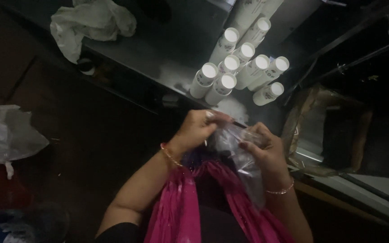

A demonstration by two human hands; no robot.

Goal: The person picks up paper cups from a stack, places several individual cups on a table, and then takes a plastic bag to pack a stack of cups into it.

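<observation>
Both hands are raised close to the chest, just off the near edge of the counter (158, 58), so the work sits right under the eyes. The left hand (200, 128) pinches the top edge of a clear bag (239, 155), fingers curled tight over the film. The right hand (266, 150) grips the bag's other side, thumb and fingers closed on it, so the plastic is stretched between the 2 and hangs down over a pink scarf (181, 207). What the bag holds is too dim to tell.

On the counter beyond, about 9 white tubes (230, 72) stand bunched together, caps up, near its right end, within easy reach of the hands. A crumpled white bag (91, 22) lies at the far left edge, well apart. Another white bag (5, 135) sits low on the left, off the counter.
</observation>
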